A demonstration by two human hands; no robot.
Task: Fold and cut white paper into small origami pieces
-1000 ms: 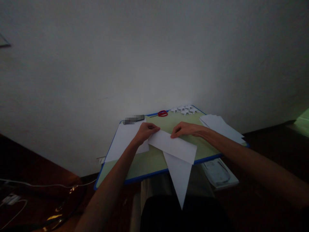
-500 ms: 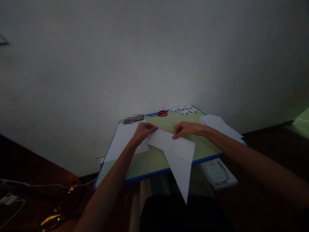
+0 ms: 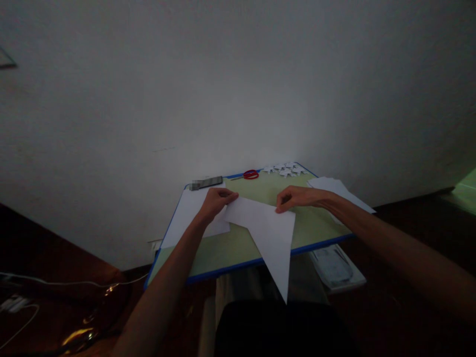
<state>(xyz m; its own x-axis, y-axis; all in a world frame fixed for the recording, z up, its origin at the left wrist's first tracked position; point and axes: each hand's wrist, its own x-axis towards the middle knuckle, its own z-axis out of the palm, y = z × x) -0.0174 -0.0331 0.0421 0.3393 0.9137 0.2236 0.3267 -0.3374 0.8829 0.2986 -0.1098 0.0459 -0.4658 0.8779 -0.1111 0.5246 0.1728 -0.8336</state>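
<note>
A folded sheet of white paper (image 3: 266, 225) spans the space between my hands, its long pointed end hanging past the table's front edge toward my lap. My left hand (image 3: 218, 202) pinches its upper left corner between thumb and fingers. On the upper edge, near the right corner, my right hand (image 3: 293, 197) is closed with thumb and curled fingers on the paper. Beneath my left hand lies a flat white sheet (image 3: 178, 230) on the table.
The light green table (image 3: 211, 258) has a blue rim and stands against a wall. Along its back are a dark phone (image 3: 211, 182), red-handled scissors (image 3: 250, 174) and several small folded paper pieces (image 3: 286, 170). White sheets (image 3: 340, 191) lie at the right. A book (image 3: 336, 267) shows below the table.
My right hand has slid right along the paper's upper edge. My left hand has shifted slightly left, and the paper's hanging point has risen a little.
</note>
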